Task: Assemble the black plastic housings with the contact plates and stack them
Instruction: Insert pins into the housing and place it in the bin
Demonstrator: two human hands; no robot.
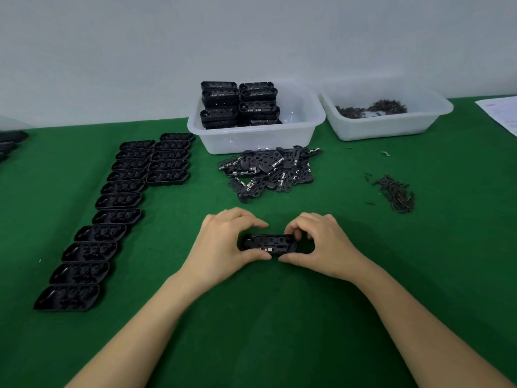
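I see both hands low in the middle of the bench (279,317), which has a green cover. The left hand (223,245) and right hand (316,247) grip one black housing (267,243) between them, each at one end, thumbs on the near edge and fingers curled over the far edge. The housing is just above or on the cloth, I cannot tell which. Inside it I see a plate w/ small metal contacts near the front edge.

Left of the hands lie empty housings (112,217) in two rows, open side up, each touching the next. The long row runs from near the left hand's side to far back; the short row (170,159) is beside its far end.

Straight beyond the hands is a loose pile of contact plates (268,170), black w/ bright metal bits. Just behind the pile stands a clear tub (251,141), and in its left part there are stacked housings (239,105), two stacks side by side.

Beyond and right of the right hand is a 2nd tub (386,127) w/ small dark parts (372,109) at the bottom. Nearer, right of the pile, a small heap of the same dark pins (396,193) lies on the cloth, some scattered around. A paper sheet (500,113) is at the far right edge. At the far left edge more dark parts (9,141) are cut off by the frame.
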